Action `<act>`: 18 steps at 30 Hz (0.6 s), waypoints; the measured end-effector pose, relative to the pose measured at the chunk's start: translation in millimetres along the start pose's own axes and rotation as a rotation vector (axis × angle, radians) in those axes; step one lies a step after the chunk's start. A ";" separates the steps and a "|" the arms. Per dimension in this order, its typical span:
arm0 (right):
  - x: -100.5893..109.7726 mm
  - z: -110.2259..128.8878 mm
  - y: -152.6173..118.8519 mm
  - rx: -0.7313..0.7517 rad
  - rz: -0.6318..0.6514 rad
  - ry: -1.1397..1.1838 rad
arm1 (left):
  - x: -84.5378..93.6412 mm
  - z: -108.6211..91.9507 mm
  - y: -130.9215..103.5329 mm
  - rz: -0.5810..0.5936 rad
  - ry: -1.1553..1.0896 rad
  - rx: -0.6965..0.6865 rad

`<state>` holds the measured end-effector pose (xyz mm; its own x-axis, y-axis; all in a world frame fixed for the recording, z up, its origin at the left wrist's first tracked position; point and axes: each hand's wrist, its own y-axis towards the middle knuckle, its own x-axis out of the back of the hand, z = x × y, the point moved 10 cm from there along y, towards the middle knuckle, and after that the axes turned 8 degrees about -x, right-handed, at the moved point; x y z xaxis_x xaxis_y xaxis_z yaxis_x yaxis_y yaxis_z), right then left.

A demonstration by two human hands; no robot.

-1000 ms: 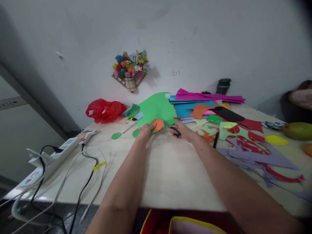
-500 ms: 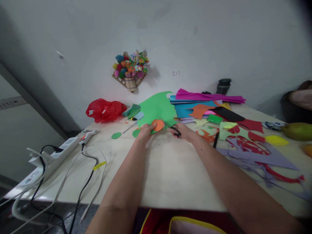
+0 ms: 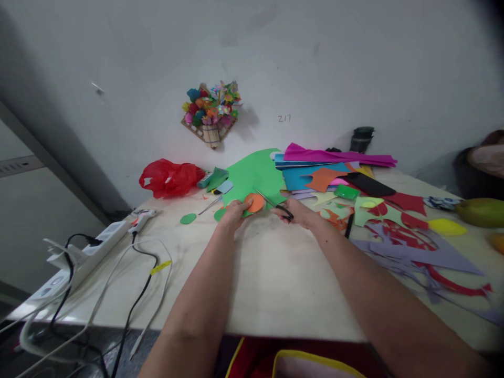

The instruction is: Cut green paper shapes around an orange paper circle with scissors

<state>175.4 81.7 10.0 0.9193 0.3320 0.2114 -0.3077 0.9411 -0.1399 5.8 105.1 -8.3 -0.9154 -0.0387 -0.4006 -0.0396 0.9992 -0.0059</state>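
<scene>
My left hand (image 3: 235,211) pinches an orange paper disc (image 3: 255,203) against a large green sheet (image 3: 255,176). Black-handled scissors (image 3: 284,212) are in my right hand (image 3: 297,212), their blades reaching over the green sheet beside the disc's upper right edge. A green oval piece (image 3: 188,219) lies on the table to the left of my left hand. Another green piece (image 3: 219,214) shows next to the fingers of that hand.
A red plastic bag (image 3: 171,178) lies at the back left, above a white power strip (image 3: 88,257) with cables. Coloured sheets (image 3: 315,176), a black phone (image 3: 370,184) and purple scraps (image 3: 429,254) cover the right side. A green fruit (image 3: 480,211) sits far right.
The scissor tips have shifted slightly to the left over the green sheet. The green sheet has turned or shifted a little; both hands keep nearly the same place.
</scene>
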 end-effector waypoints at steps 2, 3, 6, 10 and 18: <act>-0.4 0.1 1.1 0.024 0.015 -0.008 | 0.4 -1.1 -0.9 -0.005 0.024 -0.003; -0.1 -0.3 1.9 0.033 0.018 -0.011 | 0.2 -1.4 -1.4 -0.001 0.044 -0.002; 2.1 -4.0 5.0 0.033 0.018 -0.001 | -2.7 -2.5 -2.7 0.038 0.094 -0.005; 2.3 -4.1 5.5 0.040 0.033 0.046 | -2.3 -3.1 -2.5 0.049 0.123 -0.013; 3.0 -1.3 -7.3 -0.068 0.003 0.052 | -0.1 -0.8 -1.2 0.036 0.119 -0.006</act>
<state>180.7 75.8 10.3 0.9306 0.3291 0.1606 -0.2943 0.9331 -0.2064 5.6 103.9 -7.5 -0.9572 -0.0045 -0.2894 -0.0083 0.9999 0.0121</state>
